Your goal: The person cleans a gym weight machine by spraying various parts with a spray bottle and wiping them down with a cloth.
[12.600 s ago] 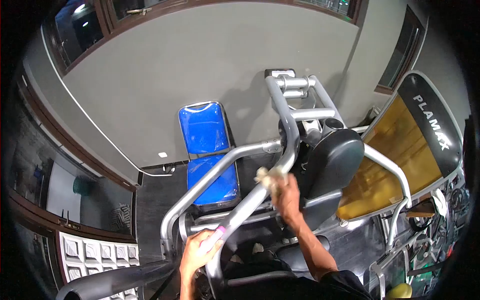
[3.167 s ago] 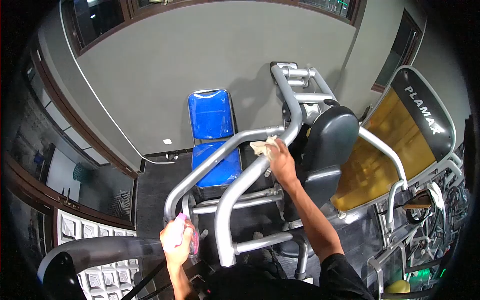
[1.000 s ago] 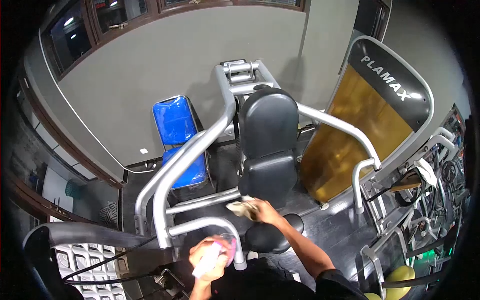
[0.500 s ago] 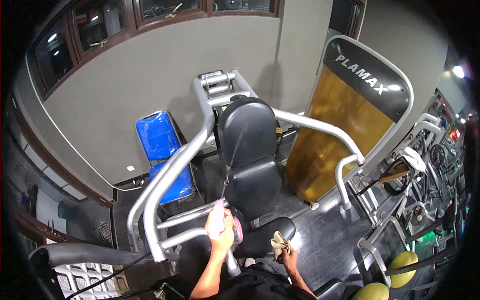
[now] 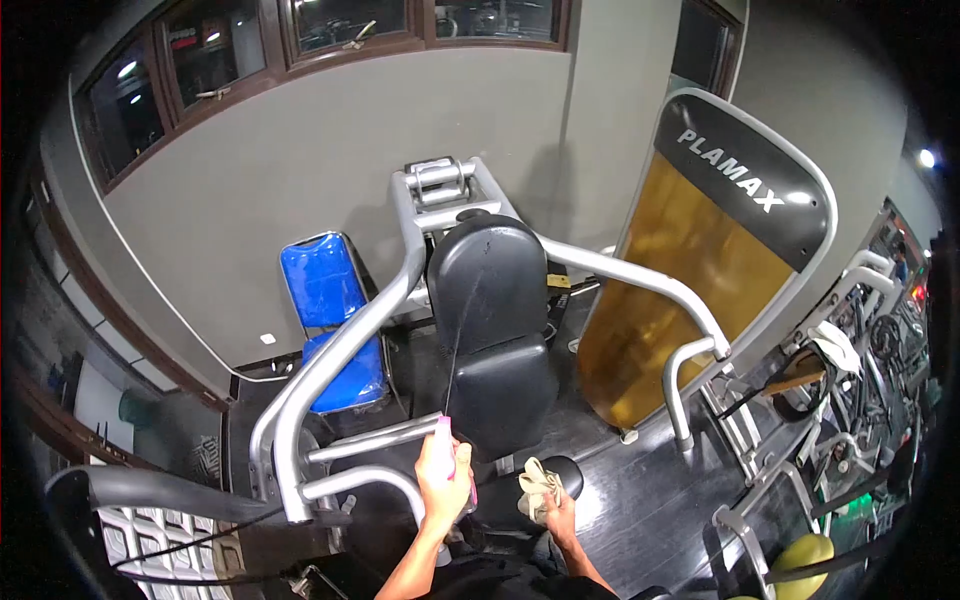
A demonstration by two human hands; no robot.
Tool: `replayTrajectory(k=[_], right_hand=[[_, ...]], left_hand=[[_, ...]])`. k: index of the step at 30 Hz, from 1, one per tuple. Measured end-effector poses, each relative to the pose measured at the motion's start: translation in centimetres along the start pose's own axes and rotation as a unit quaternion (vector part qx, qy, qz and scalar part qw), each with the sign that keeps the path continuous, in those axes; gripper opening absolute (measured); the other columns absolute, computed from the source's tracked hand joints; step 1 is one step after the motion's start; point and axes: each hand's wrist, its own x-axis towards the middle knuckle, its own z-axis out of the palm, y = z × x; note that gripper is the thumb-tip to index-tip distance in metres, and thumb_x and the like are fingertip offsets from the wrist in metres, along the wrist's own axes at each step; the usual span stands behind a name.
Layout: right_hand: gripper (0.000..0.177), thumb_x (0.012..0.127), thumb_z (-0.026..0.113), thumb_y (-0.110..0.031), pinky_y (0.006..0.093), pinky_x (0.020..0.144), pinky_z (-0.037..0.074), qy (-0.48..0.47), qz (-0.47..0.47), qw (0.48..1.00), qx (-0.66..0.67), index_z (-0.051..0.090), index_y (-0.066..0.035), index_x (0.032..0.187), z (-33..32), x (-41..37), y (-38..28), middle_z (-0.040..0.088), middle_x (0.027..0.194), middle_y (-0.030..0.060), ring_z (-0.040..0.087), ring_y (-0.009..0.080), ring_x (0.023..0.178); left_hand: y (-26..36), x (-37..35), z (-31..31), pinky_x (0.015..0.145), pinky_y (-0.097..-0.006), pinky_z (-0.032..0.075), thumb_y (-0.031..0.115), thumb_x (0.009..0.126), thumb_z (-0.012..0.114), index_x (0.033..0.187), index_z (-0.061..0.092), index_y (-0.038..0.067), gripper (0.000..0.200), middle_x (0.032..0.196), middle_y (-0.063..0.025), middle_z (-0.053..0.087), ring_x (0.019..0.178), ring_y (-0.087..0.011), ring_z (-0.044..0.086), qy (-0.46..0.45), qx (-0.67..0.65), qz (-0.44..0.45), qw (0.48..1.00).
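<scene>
My left hand (image 5: pixel 438 490) is wrapped around a spray bottle (image 5: pixel 443 430) with a pink and white head, pointed away from me at the gym machine. A thin line of liquid runs from its nozzle up to the black upper back pad (image 5: pixel 490 270). Below that pad is the lower back pad (image 5: pixel 505 395), and nearer to me the black seat (image 5: pixel 567 474), partly hidden. In my right hand (image 5: pixel 563 520) a crumpled beige cloth (image 5: pixel 538 482) is gripped, held over the seat. The bottle's lower body is mostly covered by my fingers.
Silver machine arms (image 5: pixel 345 360) curve around both sides of the pads. A blue chair (image 5: pixel 325 280) stands by the grey wall. To the right rises a PLAMAX weight-stack cover (image 5: pixel 680 280). Yellow-green round objects (image 5: pixel 803 565) and more gym equipment are at the far right.
The cloth and my right hand have shifted left, closer to my left hand. The view has tilted slightly, and the spray line now reaches the upper pad from a slightly different angle.
</scene>
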Motion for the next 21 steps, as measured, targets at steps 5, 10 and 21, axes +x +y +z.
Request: replayTrajectory(k=[5, 10, 21], right_hand=[[0.026, 0.094, 0.049, -0.006, 0.0252, 0.076, 0.049, -0.07, 0.001, 0.998, -0.008, 0.057, 0.002, 0.118, -4.2, 2.9, -0.4, 0.065, 0.101, 0.0048, 0.06, 0.0102, 0.085], [0.028, 0.094, 0.048, -0.005, 0.0248, 0.081, 0.047, -0.126, -0.029, 0.99, -0.051, 0.056, 0.002, 0.12, -6.9, 6.8, -4.0, 0.065, 0.103, 0.0039, 0.058, 0.0089, 0.089], [0.038, 0.09, 0.049, -0.006, 0.0386, 0.11, 0.025, -0.041, -0.375, 0.921, -0.096, 0.052, 0.002, 0.127, 6.9, 20.1, -16.5, 0.048, 0.135, 0.0202, 0.034, 0.0304, 0.134]], left_hand=[[0.5, -0.8, 3.5, 0.047, -0.0235, 0.046, 0.016, 0.091, 0.061, 0.089, 0.052, 0.002, 0.018, 0.067, -0.003, 0.056, 0.052, -0.0083, 0.056, 0.031, 0.002, -0.02, 0.999], [0.2, -0.8, 7.7, 0.047, -0.0228, 0.045, 0.016, 0.091, 0.061, 0.089, 0.053, 0.001, 0.017, 0.072, -0.0038, 0.057, 0.052, -0.008, 0.056, 0.066, -0.002, 0.006, 0.998], [-5.4, 1.6, 12.1, 0.055, -0.0237, 0.046, 0.016, 0.091, 0.061, 0.093, 0.056, -0.001, 0.018, 0.077, -0.0063, 0.06, 0.057, -0.0089, 0.056, 0.13, -0.025, 0.068, 0.989]])
